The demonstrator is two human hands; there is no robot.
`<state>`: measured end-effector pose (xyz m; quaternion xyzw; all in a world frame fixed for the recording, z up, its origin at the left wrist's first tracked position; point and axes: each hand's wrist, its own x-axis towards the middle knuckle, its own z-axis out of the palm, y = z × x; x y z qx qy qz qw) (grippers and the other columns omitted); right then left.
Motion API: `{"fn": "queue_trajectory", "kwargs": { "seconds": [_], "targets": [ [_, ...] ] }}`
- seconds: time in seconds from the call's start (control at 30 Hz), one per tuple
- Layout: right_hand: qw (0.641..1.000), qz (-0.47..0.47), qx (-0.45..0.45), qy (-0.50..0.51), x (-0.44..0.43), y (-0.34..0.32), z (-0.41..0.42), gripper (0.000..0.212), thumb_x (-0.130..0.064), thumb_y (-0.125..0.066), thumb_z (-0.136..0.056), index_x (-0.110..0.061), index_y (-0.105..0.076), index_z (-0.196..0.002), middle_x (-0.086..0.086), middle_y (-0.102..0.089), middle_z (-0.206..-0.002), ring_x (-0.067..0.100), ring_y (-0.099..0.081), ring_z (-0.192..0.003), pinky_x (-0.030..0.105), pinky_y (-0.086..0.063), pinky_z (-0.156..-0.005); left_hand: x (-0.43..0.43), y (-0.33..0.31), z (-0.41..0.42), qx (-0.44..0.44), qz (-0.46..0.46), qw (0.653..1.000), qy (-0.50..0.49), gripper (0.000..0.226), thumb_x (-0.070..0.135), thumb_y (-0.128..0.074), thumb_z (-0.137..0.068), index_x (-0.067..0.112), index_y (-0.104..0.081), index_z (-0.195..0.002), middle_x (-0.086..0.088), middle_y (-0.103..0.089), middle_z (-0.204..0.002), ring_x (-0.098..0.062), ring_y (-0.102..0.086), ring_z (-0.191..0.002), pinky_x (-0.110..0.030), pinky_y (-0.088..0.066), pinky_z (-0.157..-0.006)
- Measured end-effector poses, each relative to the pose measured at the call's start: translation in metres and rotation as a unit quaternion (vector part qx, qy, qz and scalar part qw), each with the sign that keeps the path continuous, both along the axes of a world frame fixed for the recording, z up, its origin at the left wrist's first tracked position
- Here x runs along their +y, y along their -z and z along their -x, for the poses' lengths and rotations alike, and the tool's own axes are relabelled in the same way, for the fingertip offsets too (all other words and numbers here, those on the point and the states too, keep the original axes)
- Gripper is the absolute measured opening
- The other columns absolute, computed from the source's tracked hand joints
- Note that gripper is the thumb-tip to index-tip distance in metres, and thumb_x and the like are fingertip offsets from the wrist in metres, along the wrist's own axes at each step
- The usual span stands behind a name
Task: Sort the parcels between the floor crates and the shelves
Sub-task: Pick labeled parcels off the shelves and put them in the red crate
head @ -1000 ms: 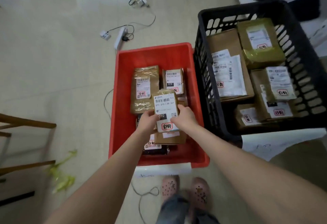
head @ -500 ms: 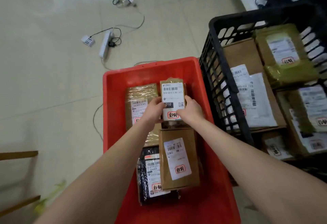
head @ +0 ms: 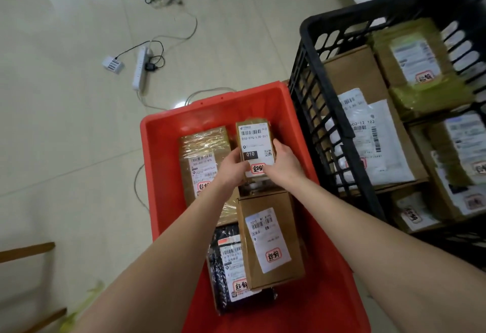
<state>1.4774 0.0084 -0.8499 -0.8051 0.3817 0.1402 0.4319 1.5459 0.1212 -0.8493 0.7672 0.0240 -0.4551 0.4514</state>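
— Holding a small parcel (head: 255, 140) above the red crate (head: 160, 175), both hands on it?
— Yes: left hand (head: 231, 172) and right hand (head: 285, 165), each grip curled tight round its lower sides.

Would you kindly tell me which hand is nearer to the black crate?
Right. The right hand grips the small parcel on its side facing the black crate, close to its wall; the left hand grips the parcel's opposite side, farther away.

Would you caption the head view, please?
Left hand and right hand grip a labelled parcel over the red crate.
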Motion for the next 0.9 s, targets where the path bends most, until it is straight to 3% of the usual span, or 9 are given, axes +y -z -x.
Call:
{"fn": "queue_trajectory", "kwargs": {
  "seconds": [0.13, 0.23, 0.3, 0.4, 0.53, 0.7, 0.9],
  "targets": [
    [1.0, 0.025, -0.01, -0.005, 0.004, -0.025, 0.011, 0.074, -0.014, -0.064, -0.085, -0.021, -0.026, -0.148, 0.001, -0.031, -0.15, 0.022, -0.041, -0.13, 0.032, -0.036, -0.101, 0.006, -0.016, 0.003, -0.129, -0.087, 0.984, 0.091, 0.063, 0.01, -0.059, -0.088, 0.011, -0.033, -0.145, -0.006, -0.049, -0.141, -0.019, -0.052, -0.117, -0.028, -0.041, -0.086],
    [0.998, 0.048, -0.042, -0.021, 0.009, -0.052, 0.015, 0.076, -0.016, -0.063, -0.086, -0.023, -0.023, -0.149, -0.002, -0.03, -0.149, 0.019, -0.043, -0.126, 0.031, -0.041, -0.097, 0.005, -0.04, 0.0, -0.267, -0.138, 0.938, 0.174, 0.07, 0.02, -0.064, -0.085, 0.012, -0.03, -0.146, -0.008, -0.042, -0.145, -0.023, -0.044, -0.129, -0.036, -0.041, -0.098],
    [0.994, 0.078, -0.076, -0.025, 0.009, -0.074, 0.019, 0.074, -0.016, -0.062, -0.087, -0.025, -0.022, -0.149, -0.004, -0.03, -0.149, 0.016, -0.046, -0.122, 0.027, -0.044, -0.09, -0.002, -0.061, -0.001, -0.35, -0.141, 0.901, 0.214, 0.073, 0.021, -0.064, -0.084, 0.013, -0.028, -0.147, -0.008, -0.039, -0.146, -0.024, -0.043, -0.13, -0.035, -0.042, -0.097],
    [0.984, 0.129, -0.121, -0.018, -0.001, -0.109, 0.032, 0.069, -0.018, -0.059, -0.09, -0.023, -0.024, -0.149, -0.005, -0.029, -0.148, 0.013, -0.039, -0.127, 0.025, -0.041, -0.092, -0.022, -0.1, 0.0, -0.43, -0.105, 0.864, 0.241, 0.071, 0.02, -0.062, -0.083, 0.018, -0.029, -0.146, -0.006, -0.04, -0.143, -0.024, -0.048, -0.122, -0.031, -0.044, -0.086],
    [0.971, 0.191, -0.137, 0.035, -0.032, -0.15, 0.063, 0.061, -0.02, -0.055, -0.09, -0.024, -0.03, -0.145, -0.004, -0.035, -0.143, 0.017, -0.038, -0.128, 0.032, -0.043, -0.093, -0.061, -0.15, 0.017, -0.493, -0.05, 0.827, 0.266, 0.064, 0.02, -0.058, -0.083, 0.02, -0.035, -0.142, -0.003, -0.043, -0.139, -0.024, -0.052, -0.117, -0.033, -0.046, -0.077],
    [0.965, 0.226, -0.084, 0.103, -0.072, -0.187, 0.14, 0.06, -0.029, -0.057, -0.09, -0.022, -0.03, -0.144, 0.0, -0.035, -0.143, 0.02, -0.037, -0.128, 0.033, -0.043, -0.094, -0.114, -0.189, 0.073, -0.533, -0.01, 0.763, 0.364, 0.062, 0.021, -0.058, -0.084, 0.02, -0.035, -0.141, -0.003, -0.043, -0.137, -0.021, -0.055, -0.109, -0.029, -0.046, -0.065],
    [0.952, 0.226, -0.017, 0.207, -0.095, -0.209, 0.282, 0.06, -0.033, -0.058, -0.089, -0.022, -0.032, -0.143, 0.002, -0.033, -0.142, 0.024, -0.035, -0.128, 0.034, -0.037, -0.102, -0.168, -0.207, 0.204, -0.514, 0.006, 0.697, 0.501, 0.065, 0.031, -0.056, -0.087, 0.021, -0.028, -0.145, -0.002, -0.034, -0.144, -0.023, -0.043, -0.126, -0.037, -0.049, -0.08]
  ]
}}
